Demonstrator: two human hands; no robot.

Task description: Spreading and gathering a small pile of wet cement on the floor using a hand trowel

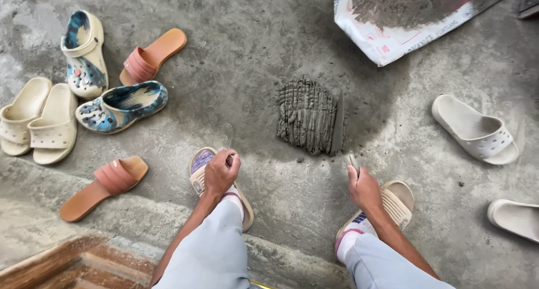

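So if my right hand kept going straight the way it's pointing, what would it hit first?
Most likely the trowel blade standing on edge against the ridged grey mortar pile, just ahead of your right hand; depth is hard to judge.

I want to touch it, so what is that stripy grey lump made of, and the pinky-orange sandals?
The grey lump looks like wet mortar or cement: dull, gritty, with grooves raked across it. The pinky-orange sandals look like matte moulded rubber or foam, smooth with ribbed straps; which one, I cannot tell.
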